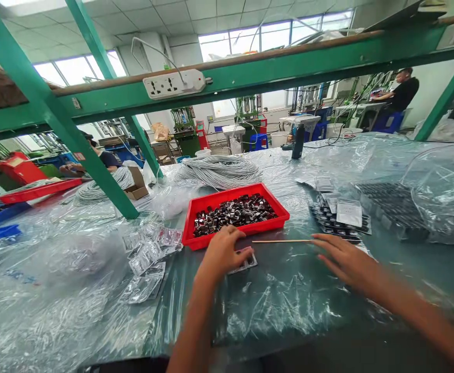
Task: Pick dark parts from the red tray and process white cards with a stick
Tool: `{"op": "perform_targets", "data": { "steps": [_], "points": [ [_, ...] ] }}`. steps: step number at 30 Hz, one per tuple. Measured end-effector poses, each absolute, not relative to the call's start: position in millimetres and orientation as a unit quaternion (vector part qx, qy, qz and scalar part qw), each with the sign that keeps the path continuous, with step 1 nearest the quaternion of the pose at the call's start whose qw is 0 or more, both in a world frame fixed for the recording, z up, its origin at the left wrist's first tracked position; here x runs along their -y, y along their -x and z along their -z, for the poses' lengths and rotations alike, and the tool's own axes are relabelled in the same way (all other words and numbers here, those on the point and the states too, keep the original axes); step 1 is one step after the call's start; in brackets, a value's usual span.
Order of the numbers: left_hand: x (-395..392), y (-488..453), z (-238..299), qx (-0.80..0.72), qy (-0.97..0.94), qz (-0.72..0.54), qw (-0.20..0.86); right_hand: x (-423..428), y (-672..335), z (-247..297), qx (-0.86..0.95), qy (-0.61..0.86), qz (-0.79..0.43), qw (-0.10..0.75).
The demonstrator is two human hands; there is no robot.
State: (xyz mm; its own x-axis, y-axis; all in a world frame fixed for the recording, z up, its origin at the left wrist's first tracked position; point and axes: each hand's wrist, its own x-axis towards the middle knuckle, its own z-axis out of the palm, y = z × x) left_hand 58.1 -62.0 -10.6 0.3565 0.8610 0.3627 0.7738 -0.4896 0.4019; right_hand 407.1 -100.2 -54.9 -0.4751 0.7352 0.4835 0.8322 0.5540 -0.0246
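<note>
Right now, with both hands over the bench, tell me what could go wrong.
The left hand is close to the near wall of the red tray; a bump might spill some small dark parts. The thin stick ends at the right hand's fingertips, so a careless sweep could knock it away. The packet under the left hand might get dragged.

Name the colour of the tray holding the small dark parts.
Red; the tray shows best in the head view.
</note>
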Motion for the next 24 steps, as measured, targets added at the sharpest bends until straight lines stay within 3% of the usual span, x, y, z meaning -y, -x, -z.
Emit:
{"op": "perform_targets", "data": {
  "steps": [6, 10, 16, 19, 24],
  "points": [
    [124.7, -54.3, 42.8, -0.547, -0.828, -0.118, 0.026, 58.1, -341.2, 49.0, 0.896, 0.392, 0.151, 0.143],
    [143.7, -53.8, 30.9, -0.544, -0.837, -0.06, 0.002, 48.2, -321.8, 53.3, 0.906, 0.41, 0.095, 0.053],
    [134.6, -55.2, 17.6, -0.627, -0.773, -0.091, 0.033, 53.8, -324.6, 46.4, 0.885, 0.459, 0.046, 0.068],
    [131.2, -54.7, 25.6, -0.661, -0.734, -0.157, 0.005, 58.2, -327.9, 32.5, 0.861, 0.491, -0.04, 0.13],
    [141.8, -63.3, 50.7, -0.666, -0.715, -0.208, 0.039, 68.8, -287.6, 2.0, 0.734, 0.372, -0.405, 0.399]
  ]
}}
